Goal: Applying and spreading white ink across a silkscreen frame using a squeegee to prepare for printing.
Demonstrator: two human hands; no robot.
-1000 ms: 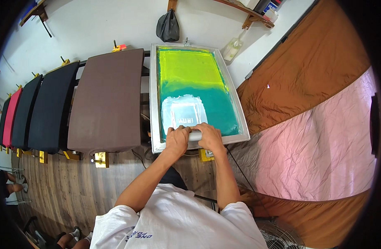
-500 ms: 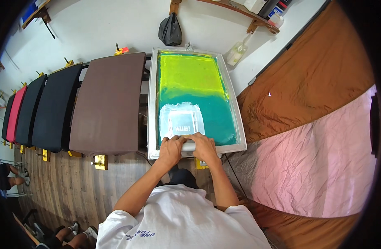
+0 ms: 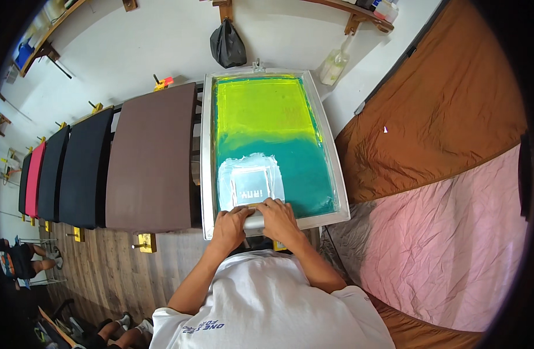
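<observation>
A screen printing frame with a pale metal rim lies flat in front of me. Its mesh is green near me and yellow-green at the far end. White ink surrounds a small lettered design at the near left. My left hand and my right hand are closed side by side at the frame's near edge, gripping a squeegee. Only a thin strip of it shows between the fingers; the rest is hidden under them.
Left of the frame stands a row of fabric-covered boards: brown, several black, one pink. A black bag and a bottle hang at the wall. Brown and pink cloth hangs right. Other people's legs show lower left.
The view has shifted, so the frame and boards sit slightly lower. Both hands stay at the frame's near edge, close together on the squeegee. The white ink patch looks much the same.
</observation>
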